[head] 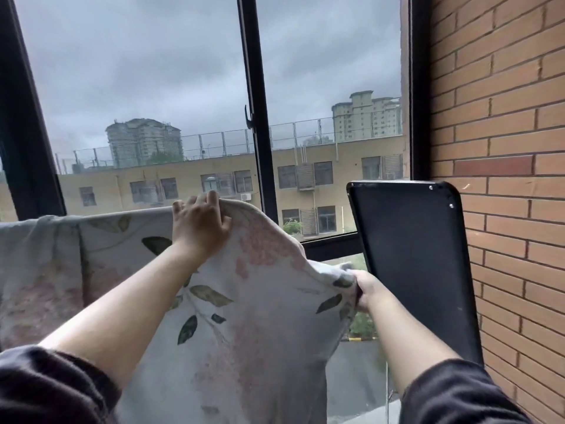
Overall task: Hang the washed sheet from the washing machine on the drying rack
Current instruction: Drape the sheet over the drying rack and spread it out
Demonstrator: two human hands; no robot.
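The washed sheet point(263, 301) is pale with green leaves and pink blooms. It hangs across the lower half of the view, draped over a high line that the cloth hides; I cannot see the drying rack itself. My left hand point(200, 223) grips the sheet's top fold at centre, fingers curled over the ridge. My right hand point(367, 289) is lower and to the right, pinching the sheet's right edge and holding it taut. The sheet's left part point(39, 264) hangs flat from the same ridge.
A black flat panel point(409, 264) with rounded corners stands tilted just right of my right hand. Behind it rises an orange brick wall point(504, 148). Black window frames point(260, 148) cross the view ahead, with buildings and grey sky outside.
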